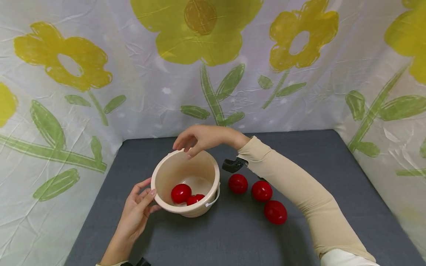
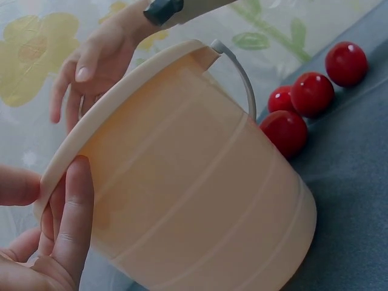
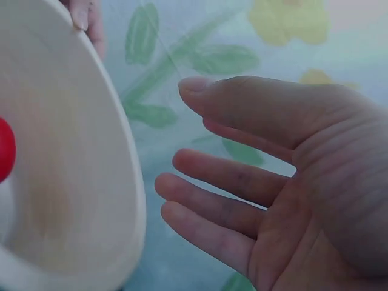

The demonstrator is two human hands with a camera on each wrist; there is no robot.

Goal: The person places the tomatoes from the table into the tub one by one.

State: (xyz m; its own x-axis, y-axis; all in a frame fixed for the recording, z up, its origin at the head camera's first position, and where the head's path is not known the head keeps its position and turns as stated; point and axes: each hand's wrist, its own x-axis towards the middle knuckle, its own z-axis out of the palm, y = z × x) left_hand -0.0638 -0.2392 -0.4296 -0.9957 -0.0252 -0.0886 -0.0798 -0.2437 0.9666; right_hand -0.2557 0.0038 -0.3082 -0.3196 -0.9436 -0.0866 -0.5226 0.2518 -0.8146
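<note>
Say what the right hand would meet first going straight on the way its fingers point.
Probably the bucket's rim; the right hand points that way, but depth is unclear, so it might pass over.

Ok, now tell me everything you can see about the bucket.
The bucket is cream-coloured, plastic by its look, round and open-topped, with a thick rim, faint bands round its wall and a pale handle hanging at its right side. It sits on the grey tabletop; whether level or slightly tipped, I can't tell. Two shiny red balls lie inside at the bottom. The left hand grips the rim on the left; the right hand is over the far rim, with a gap between them.
</note>
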